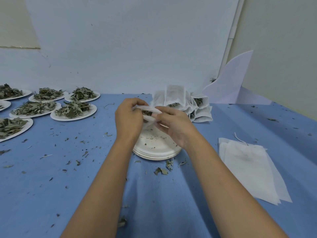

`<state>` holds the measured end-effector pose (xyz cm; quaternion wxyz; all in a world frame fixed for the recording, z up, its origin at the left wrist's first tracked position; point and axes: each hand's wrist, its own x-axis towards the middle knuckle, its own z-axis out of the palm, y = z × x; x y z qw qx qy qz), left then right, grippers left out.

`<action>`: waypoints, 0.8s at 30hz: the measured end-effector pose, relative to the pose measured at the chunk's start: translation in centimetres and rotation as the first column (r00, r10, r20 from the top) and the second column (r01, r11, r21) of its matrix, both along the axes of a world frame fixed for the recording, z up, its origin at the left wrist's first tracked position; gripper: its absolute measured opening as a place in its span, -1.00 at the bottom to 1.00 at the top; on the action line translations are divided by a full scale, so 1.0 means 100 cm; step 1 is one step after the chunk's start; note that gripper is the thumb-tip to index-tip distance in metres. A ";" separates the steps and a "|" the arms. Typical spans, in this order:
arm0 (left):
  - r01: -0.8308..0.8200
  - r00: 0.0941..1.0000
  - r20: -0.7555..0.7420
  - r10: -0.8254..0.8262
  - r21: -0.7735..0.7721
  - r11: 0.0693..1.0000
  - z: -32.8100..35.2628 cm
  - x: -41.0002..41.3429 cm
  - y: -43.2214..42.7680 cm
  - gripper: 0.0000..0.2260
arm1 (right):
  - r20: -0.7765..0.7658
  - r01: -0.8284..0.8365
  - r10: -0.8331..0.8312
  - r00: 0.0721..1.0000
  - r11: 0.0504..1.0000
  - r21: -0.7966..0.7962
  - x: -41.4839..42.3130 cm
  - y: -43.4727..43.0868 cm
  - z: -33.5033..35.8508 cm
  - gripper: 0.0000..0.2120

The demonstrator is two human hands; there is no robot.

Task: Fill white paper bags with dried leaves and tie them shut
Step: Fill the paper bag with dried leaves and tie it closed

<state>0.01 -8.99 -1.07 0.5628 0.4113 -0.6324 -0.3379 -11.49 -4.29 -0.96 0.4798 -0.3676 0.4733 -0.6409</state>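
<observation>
Both hands hold one white paper bag (151, 111) above a stack of white paper plates (157, 148) at the table's middle. My left hand (128, 117) grips the bag's left rim. My right hand (173, 125) pinches its right rim, and the mouth gapes open with dark dried leaves inside. The top plate carries only a few leaf crumbs. A pile of filled white bags (185, 103) leans against the wall just behind my hands. Flat empty bags (248, 167) with drawstrings lie at the right.
Several paper plates heaped with dried leaves (72, 109) cover the table's left and back left. Leaf bits litter the blue tablecloth (68, 186), with a small clump (161, 170) in front of the plate stack. A white folded sheet (229, 83) stands at the back right corner.
</observation>
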 end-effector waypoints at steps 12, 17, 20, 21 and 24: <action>-0.275 0.931 0.177 0.320 -0.238 0.932 -0.005 -0.012 0.008 -0.83 | -0.565 0.403 -0.457 0.687 0.887 -0.227 0.012 -0.002 -0.003 -0.84; -0.256 0.936 0.212 0.281 -0.141 0.956 -0.004 -0.012 0.009 -0.83 | -0.608 0.464 -0.509 0.609 0.850 -0.247 0.011 -0.001 -0.003 -0.87; -0.240 0.934 0.224 0.278 -0.183 0.953 -0.001 -0.010 0.009 -0.88 | -0.797 0.462 -0.469 0.381 0.843 -0.276 0.014 0.001 -0.005 -0.94; -0.224 0.943 0.211 0.258 -0.171 0.959 0.001 -0.009 0.008 -0.89 | -0.793 0.445 -0.450 0.412 0.858 -0.256 0.015 0.000 -0.005 -0.91; -0.153 0.973 0.152 0.171 -0.126 0.980 0.004 -0.008 0.005 -0.83 | -0.560 0.365 -0.392 0.729 0.916 -0.166 0.019 -0.001 0.002 -0.82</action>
